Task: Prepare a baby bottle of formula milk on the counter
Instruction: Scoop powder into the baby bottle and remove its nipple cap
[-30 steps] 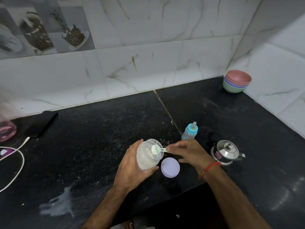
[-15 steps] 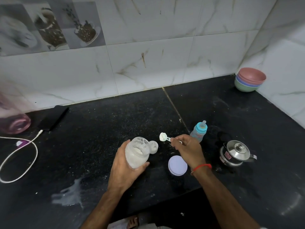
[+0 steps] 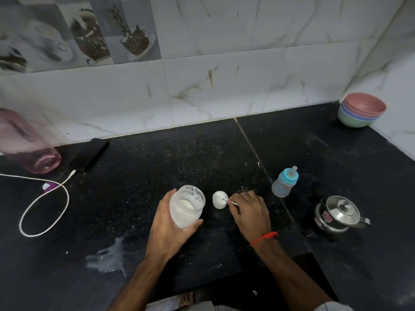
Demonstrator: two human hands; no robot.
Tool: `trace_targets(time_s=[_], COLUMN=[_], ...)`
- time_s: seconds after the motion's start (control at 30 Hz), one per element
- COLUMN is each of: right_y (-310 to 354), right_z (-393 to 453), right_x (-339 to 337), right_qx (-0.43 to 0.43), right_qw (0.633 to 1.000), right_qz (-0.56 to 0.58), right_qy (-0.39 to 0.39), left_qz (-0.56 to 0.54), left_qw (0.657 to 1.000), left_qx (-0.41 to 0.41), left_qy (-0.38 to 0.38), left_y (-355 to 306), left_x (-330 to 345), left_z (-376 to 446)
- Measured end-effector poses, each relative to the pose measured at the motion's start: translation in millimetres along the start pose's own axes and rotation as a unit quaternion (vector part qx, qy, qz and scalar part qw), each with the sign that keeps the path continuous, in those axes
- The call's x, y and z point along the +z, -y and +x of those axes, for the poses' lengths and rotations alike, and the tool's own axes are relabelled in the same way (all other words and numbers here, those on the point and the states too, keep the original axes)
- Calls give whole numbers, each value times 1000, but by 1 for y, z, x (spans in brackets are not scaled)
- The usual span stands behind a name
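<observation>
Black counter [image 3: 139, 176]: speckled stone, dusted with white powder near the hands.
Left hand [image 3: 167, 230]: wrapped around the open powder jar [image 3: 186, 206], tilted rightward.
Right hand [image 3: 250, 211]: fingers pinched on a small scoop [image 3: 225, 200], its end at a small white cup [image 3: 220, 199] just right of the jar.
Baby bottle [image 3: 284, 182]: upright, blue-capped, beyond the right hand.
Steel kettle [image 3: 339, 215]: lidded, right of the bottle.

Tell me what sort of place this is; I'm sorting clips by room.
Most likely a home kitchen: a black stone counter against a tiled wall, with stacked bowls in the corner and a small steel kettle.
</observation>
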State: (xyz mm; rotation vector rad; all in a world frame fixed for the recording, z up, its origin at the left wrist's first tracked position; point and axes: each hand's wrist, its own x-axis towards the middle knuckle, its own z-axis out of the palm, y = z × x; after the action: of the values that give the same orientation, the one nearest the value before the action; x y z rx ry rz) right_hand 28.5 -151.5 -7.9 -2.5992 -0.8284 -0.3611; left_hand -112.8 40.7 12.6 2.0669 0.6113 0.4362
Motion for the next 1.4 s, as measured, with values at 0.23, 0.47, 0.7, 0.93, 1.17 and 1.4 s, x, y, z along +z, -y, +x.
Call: trace_targets(time_s=[0.23, 0.47, 0.7, 0.93, 1.17, 1.4], right_y=[-1, -3, -8, -1, 17, 32], right_z=[1, 2, 5, 14, 18, 14], right_x=[-3, -4, -3, -27, -57, -38], right_qx=[-9, -9, 39, 292, 241, 145], right_qw=[1000, 999, 990, 837, 780, 855], right_qz=[3, 27, 135, 461, 568, 468], right_qy=[-9, -20, 15, 41, 103, 168], left_qz=[-3, -7, -19, -24, -34, -48], left_qw=[1000, 1000, 999, 999, 997, 996], left_qx=[6, 7, 12, 25, 37, 35], left_qy=[4, 14, 24, 37, 56, 59], left_y=[-3, -4, -5, -5, -6, 2], left_x=[0, 3, 5, 9, 17, 32], left_z=[1, 0, 1, 2, 1, -7])
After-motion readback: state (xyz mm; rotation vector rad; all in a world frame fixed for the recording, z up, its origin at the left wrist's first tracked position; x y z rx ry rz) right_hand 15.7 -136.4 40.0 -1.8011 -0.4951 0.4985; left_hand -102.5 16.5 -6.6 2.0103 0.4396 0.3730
